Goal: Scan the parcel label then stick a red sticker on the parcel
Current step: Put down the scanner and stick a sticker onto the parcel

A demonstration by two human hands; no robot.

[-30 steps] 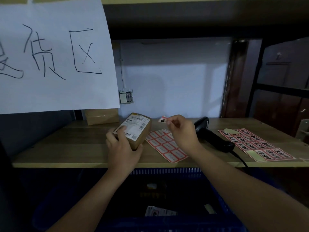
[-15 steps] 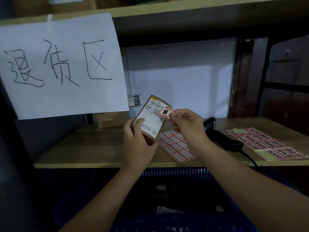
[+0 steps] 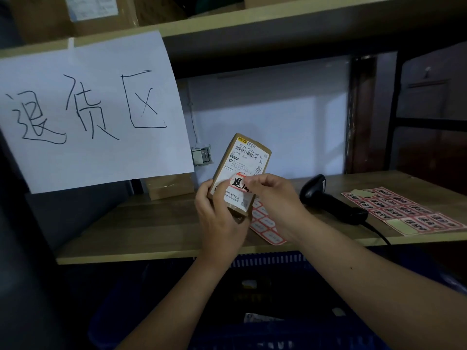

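Note:
A small brown cardboard parcel (image 3: pixel 242 160) with a white shipping label stands tilted upright above the wooden shelf (image 3: pixel 156 228). My left hand (image 3: pixel 219 221) grips its lower end from the left. My right hand (image 3: pixel 275 198) pinches a red-edged sticker (image 3: pixel 237 183) with black characters and holds it against the lower half of the label. A black barcode scanner (image 3: pixel 328 200) lies on the shelf to the right of my hands.
A red sticker sheet (image 3: pixel 265 223) lies under my hands, and another (image 3: pixel 404 210) at the right. A white handwritten sign (image 3: pixel 88 109) hangs at left, a cardboard box (image 3: pixel 171 188) below it. A blue basket (image 3: pixel 278 258) sits beneath the shelf.
The parcel went from lying on the shelf to being held up. My right hand carried the peeled sticker from the sheet to the label and moved it down the label.

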